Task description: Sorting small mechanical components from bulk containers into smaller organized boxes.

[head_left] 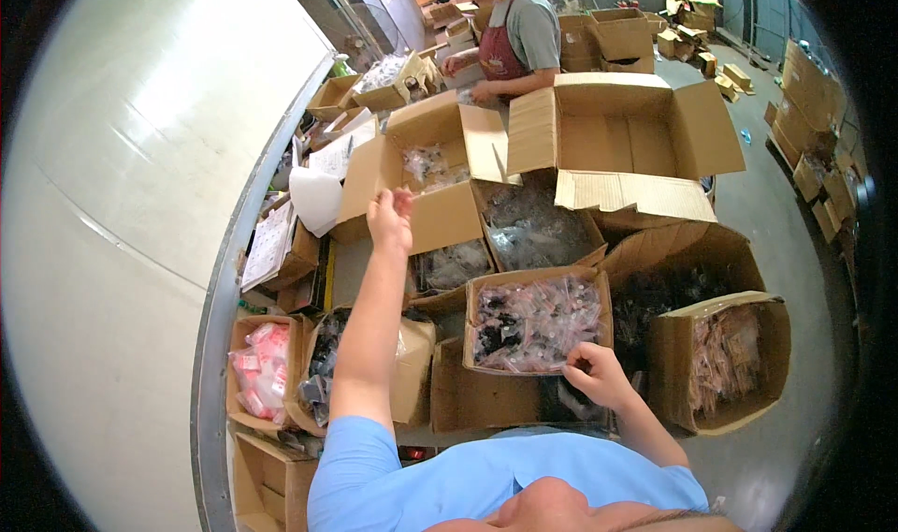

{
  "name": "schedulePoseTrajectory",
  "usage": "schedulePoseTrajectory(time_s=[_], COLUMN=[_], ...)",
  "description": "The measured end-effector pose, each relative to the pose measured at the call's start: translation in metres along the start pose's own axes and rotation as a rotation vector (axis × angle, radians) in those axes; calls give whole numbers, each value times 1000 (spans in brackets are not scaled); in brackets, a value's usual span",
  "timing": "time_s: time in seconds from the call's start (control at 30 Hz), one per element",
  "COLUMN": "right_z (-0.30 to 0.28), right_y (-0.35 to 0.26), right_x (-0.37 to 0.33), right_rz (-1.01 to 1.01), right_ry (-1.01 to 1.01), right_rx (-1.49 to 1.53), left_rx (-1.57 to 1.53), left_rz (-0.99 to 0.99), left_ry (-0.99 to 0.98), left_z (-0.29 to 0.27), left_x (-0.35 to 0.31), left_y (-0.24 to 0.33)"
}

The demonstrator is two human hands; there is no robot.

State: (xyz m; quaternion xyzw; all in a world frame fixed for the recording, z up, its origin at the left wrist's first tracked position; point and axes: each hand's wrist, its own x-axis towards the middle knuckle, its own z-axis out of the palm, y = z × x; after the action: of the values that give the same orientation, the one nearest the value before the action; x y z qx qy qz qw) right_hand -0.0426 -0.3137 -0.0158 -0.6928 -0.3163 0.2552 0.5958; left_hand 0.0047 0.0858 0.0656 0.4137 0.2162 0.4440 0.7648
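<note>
My left hand reaches forward to the near left side of an open cardboard carton, its fingers loosely bent and apart, with nothing visible in them. Inside that carton lie a few clear plastic bags. At the front right corner of a smaller cardboard box is my right hand, its thumb and fingers drawn together by the rim. What they pinch, if anything, is too small to make out. Many small clear bags with dark parts fill this box.
A large open carton stands at the far right. Bagged brown pieces fill a box on the right; pink-and-white bags fill another on the left. Papers lie beside the left wall. A person in an apron works beyond the cartons.
</note>
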Motion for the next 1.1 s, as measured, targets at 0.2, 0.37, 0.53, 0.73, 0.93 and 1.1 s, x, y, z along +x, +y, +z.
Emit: schedulePoseTrajectory(time_s=[0.2, 0.37, 0.53, 0.73, 0.93, 1.1], right_z=[-4, -6, -2, 19, 34, 39], right_y=[5, -3, 0, -7, -8, -5], right_x=[3, 4, 3, 11, 16, 10], right_rz=[-79, -41, -77, -82, 143, 194], right_ry=[22, -40, -24, 207, 58, -3], right_rx=[-52, -57, -139, -31, 573, 669], left_rx=[891, 1257, 1254, 867, 806, 748], left_rz=[-271, 280, 391, 358, 294, 121], left_ry=[-709, -1534, -1326, -1027, -946, -755], left_z=[-1, -19, -26, -26, -46, -66], left_x=[-62, -127, -142, -192, -238, -253], left_y=[-46, -62, -62, -42, -37, -43])
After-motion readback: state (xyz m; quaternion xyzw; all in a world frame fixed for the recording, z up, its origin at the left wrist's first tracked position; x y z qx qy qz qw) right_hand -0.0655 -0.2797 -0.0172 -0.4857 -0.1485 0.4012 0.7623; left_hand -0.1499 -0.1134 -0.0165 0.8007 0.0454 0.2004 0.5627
